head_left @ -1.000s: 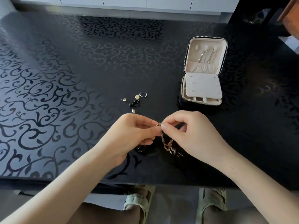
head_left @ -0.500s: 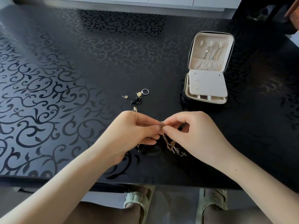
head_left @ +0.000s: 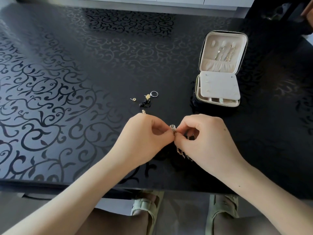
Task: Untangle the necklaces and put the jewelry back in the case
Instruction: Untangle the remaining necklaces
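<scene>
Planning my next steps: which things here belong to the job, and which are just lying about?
Job:
chains, pinched by left hand and right hand
open case
ring
earrings
black piece

Not job:
table
sandals

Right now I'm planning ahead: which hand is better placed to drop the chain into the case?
Probably right: the right hand sits nearer the open case; the left hand also pinches the chain.

Black table (head_left: pixel 84 65), swirl-vine pattern; cream-lined case (head_left: pixel 220 85); gold chain (head_left: pixel 180 151).
</scene>
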The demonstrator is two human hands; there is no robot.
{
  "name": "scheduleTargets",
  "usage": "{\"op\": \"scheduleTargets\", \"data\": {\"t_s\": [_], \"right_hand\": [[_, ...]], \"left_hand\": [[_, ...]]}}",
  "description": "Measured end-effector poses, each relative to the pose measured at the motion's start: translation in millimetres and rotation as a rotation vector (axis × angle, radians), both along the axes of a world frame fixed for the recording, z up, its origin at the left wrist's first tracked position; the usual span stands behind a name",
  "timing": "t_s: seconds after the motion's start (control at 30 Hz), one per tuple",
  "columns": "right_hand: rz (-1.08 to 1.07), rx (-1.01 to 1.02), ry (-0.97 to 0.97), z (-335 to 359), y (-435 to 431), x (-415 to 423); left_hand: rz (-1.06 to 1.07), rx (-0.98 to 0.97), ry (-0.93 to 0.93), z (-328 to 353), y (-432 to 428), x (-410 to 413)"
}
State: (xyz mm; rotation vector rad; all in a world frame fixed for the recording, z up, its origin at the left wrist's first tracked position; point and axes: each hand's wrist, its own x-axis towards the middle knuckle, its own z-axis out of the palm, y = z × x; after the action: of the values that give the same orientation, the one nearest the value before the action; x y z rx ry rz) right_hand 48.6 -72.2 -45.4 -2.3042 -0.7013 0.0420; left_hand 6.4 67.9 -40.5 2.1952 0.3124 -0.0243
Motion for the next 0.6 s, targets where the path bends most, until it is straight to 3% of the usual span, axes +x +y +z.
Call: {"op": "scheduleTargets", "data": {"t_s": [0.1, 0.37, 0.6], "right_hand": [[-0.031, 0.109, 0.169, 3, 0, 2], [-0.147, 0.318, 0.644, 8, -4, 8], [-0.106, 0.26, 0.735, 13, -10, 13]], "left_hand": [[0.011, -0.028, -0.009, -1, 0, 0], [0.125, -0.581, 0.14, 0, 2, 3], [0.086, -0.512, 0.122, -2, 2, 5]]}}
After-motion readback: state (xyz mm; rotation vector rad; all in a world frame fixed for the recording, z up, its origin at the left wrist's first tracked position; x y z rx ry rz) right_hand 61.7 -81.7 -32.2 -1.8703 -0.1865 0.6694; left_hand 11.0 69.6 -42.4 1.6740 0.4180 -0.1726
